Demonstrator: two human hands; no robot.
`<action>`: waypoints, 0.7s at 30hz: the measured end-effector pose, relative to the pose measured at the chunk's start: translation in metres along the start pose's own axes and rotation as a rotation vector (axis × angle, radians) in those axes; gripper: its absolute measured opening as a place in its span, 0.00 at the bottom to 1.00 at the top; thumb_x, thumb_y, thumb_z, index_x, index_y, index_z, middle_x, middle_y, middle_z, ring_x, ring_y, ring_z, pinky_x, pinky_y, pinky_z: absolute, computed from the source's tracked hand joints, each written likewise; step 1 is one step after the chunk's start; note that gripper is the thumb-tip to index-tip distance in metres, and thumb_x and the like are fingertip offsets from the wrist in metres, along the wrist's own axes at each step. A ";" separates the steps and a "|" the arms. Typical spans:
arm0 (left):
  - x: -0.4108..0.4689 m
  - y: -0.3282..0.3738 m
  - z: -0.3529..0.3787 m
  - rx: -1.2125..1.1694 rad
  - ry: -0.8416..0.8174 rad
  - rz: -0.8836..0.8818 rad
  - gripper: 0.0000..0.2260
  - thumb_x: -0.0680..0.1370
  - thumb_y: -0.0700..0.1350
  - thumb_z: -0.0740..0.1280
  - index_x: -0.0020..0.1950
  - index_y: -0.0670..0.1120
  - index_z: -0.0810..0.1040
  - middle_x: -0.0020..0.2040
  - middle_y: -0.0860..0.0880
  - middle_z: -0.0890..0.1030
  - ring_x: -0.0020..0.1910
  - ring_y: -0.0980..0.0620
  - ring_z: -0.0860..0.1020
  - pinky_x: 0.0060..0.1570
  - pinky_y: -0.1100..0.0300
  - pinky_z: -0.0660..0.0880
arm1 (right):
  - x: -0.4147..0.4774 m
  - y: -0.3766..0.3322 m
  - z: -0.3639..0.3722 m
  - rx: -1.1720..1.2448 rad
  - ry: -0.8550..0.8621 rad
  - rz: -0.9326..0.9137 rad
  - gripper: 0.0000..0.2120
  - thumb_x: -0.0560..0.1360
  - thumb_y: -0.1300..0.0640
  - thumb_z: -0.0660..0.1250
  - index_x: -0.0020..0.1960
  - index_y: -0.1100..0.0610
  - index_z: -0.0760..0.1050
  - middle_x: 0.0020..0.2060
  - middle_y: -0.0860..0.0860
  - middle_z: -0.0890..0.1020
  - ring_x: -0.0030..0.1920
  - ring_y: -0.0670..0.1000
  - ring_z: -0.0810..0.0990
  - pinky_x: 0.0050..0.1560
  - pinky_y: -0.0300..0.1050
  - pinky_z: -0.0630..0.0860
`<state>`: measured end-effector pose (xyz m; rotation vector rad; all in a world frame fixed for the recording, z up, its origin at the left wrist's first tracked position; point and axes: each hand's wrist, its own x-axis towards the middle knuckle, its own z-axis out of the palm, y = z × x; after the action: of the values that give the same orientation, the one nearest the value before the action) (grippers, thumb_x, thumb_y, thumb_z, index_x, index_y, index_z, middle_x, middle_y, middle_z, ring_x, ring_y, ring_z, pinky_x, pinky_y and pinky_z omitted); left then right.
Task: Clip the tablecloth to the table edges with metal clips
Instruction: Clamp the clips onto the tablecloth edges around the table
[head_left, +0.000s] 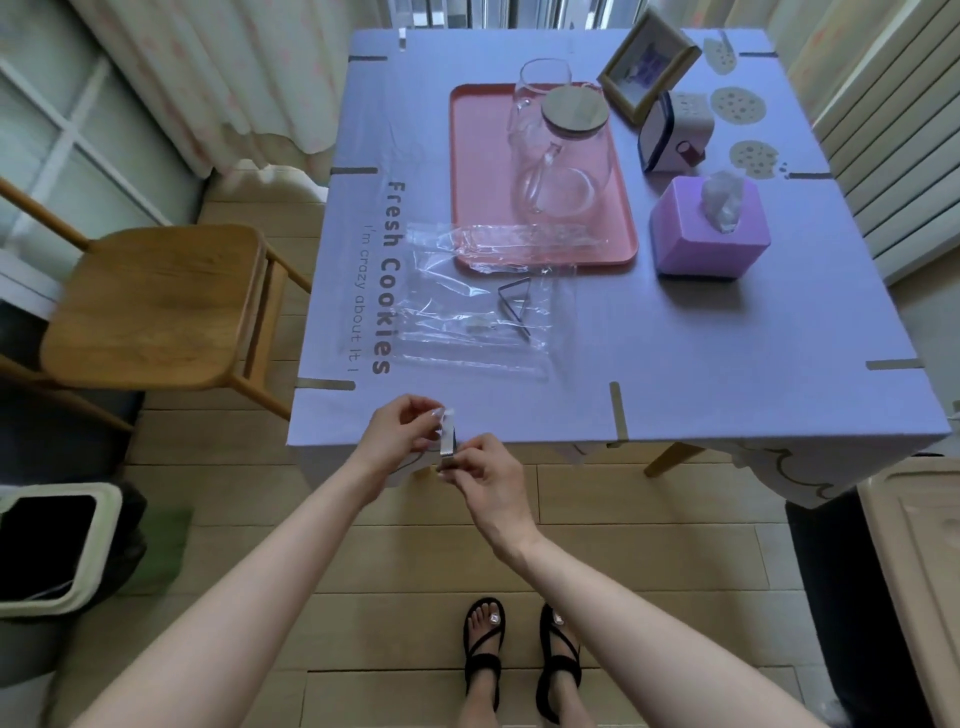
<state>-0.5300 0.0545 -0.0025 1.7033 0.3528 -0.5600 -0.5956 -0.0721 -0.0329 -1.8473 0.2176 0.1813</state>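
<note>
1. Both bare forearms reach forward and converge, so the hands nearly touch.
2. The left hand (402, 431) has its fingers curled and pinches the upper end of the metal clip (448, 441).
3. The right hand (485, 470), just below and to the right of it, pinches the lower end.

The tablecloth (675, 338) is soft cloth, dull and not shiny. The clip (448, 441) is smooth, shiny metal. The bags (467, 312) are clear plastic, glossy and full of crinkles. The tray (467, 182) is smooth pink plastic with a dull look. The jug (561, 171) is clear, shiny glass. The chair (156, 306) is smooth wood with a soft shine.
</note>
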 end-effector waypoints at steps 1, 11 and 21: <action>-0.001 -0.002 -0.001 -0.004 0.022 -0.012 0.06 0.78 0.43 0.65 0.52 0.41 0.75 0.42 0.47 0.77 0.38 0.55 0.77 0.37 0.67 0.75 | 0.001 -0.002 0.006 0.000 0.001 0.012 0.01 0.70 0.65 0.72 0.41 0.64 0.82 0.39 0.48 0.74 0.39 0.36 0.74 0.43 0.27 0.68; -0.014 -0.016 -0.020 -0.043 0.101 -0.123 0.02 0.76 0.39 0.67 0.46 0.40 0.75 0.41 0.45 0.78 0.36 0.53 0.78 0.33 0.66 0.76 | 0.007 -0.013 0.027 -0.093 -0.156 0.091 0.08 0.72 0.66 0.66 0.47 0.61 0.83 0.44 0.50 0.77 0.42 0.44 0.75 0.48 0.31 0.72; -0.004 -0.011 -0.039 -0.064 0.185 -0.080 0.01 0.75 0.37 0.68 0.46 0.42 0.78 0.42 0.45 0.80 0.43 0.47 0.79 0.44 0.59 0.77 | 0.029 -0.035 0.048 0.093 -0.038 0.287 0.08 0.69 0.67 0.67 0.40 0.55 0.77 0.36 0.47 0.80 0.36 0.40 0.77 0.39 0.31 0.72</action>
<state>-0.5325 0.0952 -0.0036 1.6890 0.5681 -0.4449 -0.5592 -0.0177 -0.0206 -1.7133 0.4583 0.3981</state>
